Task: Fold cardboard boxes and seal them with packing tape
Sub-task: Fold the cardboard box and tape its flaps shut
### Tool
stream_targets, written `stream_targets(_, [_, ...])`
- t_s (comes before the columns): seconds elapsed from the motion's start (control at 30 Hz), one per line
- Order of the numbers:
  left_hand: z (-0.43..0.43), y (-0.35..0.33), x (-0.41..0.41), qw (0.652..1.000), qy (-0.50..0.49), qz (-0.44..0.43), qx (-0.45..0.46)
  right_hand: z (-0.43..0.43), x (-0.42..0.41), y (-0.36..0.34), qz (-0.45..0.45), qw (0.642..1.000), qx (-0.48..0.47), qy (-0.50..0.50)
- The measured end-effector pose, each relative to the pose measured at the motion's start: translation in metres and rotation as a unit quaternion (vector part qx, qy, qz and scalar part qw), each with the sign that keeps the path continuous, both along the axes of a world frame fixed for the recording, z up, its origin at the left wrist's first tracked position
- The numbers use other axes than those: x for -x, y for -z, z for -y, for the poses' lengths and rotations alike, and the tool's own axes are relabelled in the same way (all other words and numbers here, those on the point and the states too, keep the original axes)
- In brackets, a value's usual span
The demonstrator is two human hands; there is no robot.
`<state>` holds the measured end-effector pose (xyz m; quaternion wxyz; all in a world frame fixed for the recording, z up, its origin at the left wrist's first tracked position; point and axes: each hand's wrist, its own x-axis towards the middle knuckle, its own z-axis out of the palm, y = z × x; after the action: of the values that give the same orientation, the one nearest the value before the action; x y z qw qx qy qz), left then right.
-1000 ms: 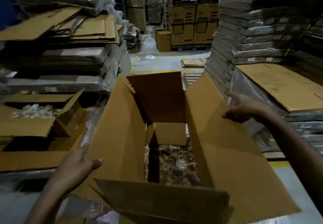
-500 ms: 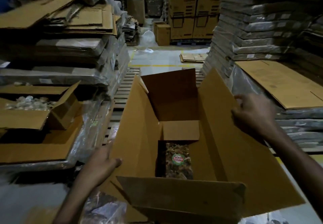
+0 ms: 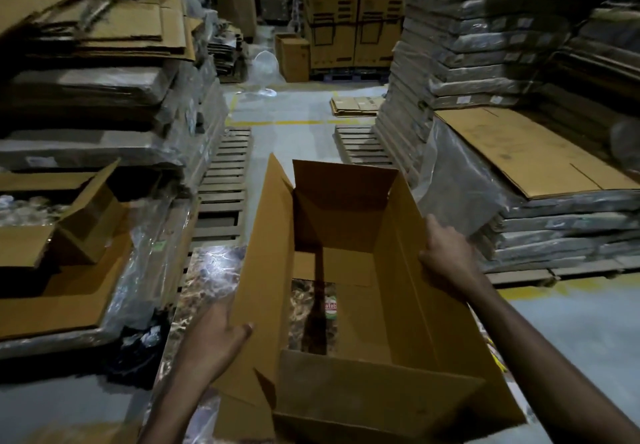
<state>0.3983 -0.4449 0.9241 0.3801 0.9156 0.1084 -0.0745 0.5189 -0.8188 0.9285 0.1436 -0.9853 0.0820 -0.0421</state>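
**Holding an open carton by both side walls**

From the head camera, looking down between the two arms: the cardboard box [image 3: 398, 305] stands open-topped between the hands, all four upper flaps raised, its near flap [image 3: 363, 395] leaning toward the person.

The left hand [image 3: 214, 336] clasps the box's left wall. Its thumb [image 3: 246, 327] lies over the edge on the inner face, and the other fingers are out of sight behind the cardboard. The right hand [image 3: 446, 256] grips the upper edge of the right wall. Its knuckles are bent and its fingertips are hidden, so I cannot tell how far they wrap round the edge.

Between the hands and lower down, the box floor is not closed. A short bottom flap [image 3: 349, 263] lies flat at the far end, and a gap beside it shows a glossy mottled brown surface [image 3: 214, 270] with a round red-and-green label [image 3: 330, 308]. That same surface spreads out just beyond the left hand.

Further out past the left hand sits a smaller open carton [image 3: 86, 222] with pale clear items inside, and above it lie wrapped stacks of flat cardboard [image 3: 104, 45]. Out past the right hand is another wrapped stack topped with a flat sheet [image 3: 519, 153]. Ahead of both hands are wooden pallets [image 3: 221, 184] and a yellow floor line [image 3: 294, 121].
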Motion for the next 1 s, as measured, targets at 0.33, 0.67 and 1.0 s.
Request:
stream_targets(0.33, [-0.035, 0.009, 0.035, 0.989, -0.114, -0.055, -0.076, 0.013, -0.040, 0.015, 0.011, 0.995, 0.083, -0.051])
stream_targets(0.67, [0.010, 0.043, 0.097, 0.908, -0.058, 0.296, -0.290, 0.047, 0.132, 0.023, -0.012, 0.962, -0.238, -0.131])
stream_targets(1.0, [0.040, 0.068, 0.106, 0.932, -0.078, 0.310, -0.174, 0.008, 0.186, -0.003, -0.052, 0.956, 0.001, -0.289])
